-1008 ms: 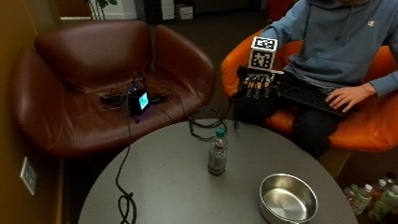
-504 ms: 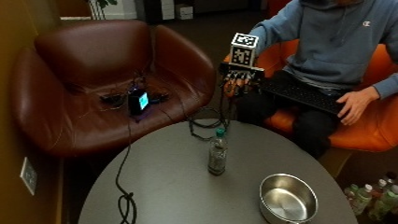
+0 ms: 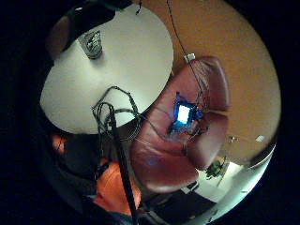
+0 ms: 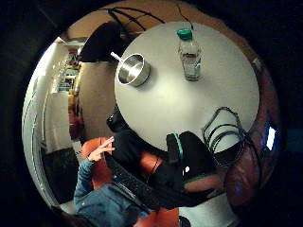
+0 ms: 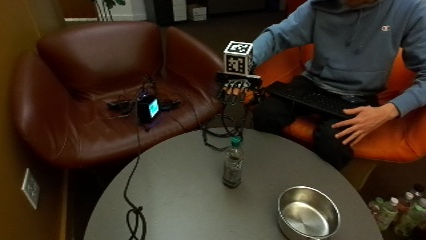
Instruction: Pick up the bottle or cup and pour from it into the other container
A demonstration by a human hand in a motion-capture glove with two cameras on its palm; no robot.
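Moved: the gloved right hand (image 5: 234, 90) has come away from the person's lap and further toward the round table (image 5: 180, 200), and now hangs in the air above the table's far edge, over the gap between the table and the brown armchair (image 5: 100, 75). The bottle and bowl have not shifted.
Grip: fingers hang down, relaxed and slightly curled, holding nothing.
Writing: the bottle's label is too small to read; a small white logo sits on the chest of the person's grey-blue sweatshirt (image 5: 353, 45), but its letters cannot be made out.
Bottle: a clear plastic bottle (image 5: 232, 163) with a green cap stands upright near the middle of the tabletop, capped. It is slim, with a pale label band round its body. The thumb-side palm view shows it (image 4: 190, 53) standing alone, well apart from the hand.
Bowl: a shiny steel bowl (image 5: 308, 213) sits upright near the table's near right edge, apart from the bottle; nothing shows in it.
Cables: black cables (image 5: 219, 135) coil over the far edge of the tabletop, another black cable (image 5: 133, 210) runs along the left side of the table.
Other hand: the bare left hand (image 5: 359, 121) rests on the person's thigh beside a black keyboard (image 5: 313, 97) on the lap.
Armchair: a small device with a lit screen (image 5: 148, 108) lies on its seat among wires.
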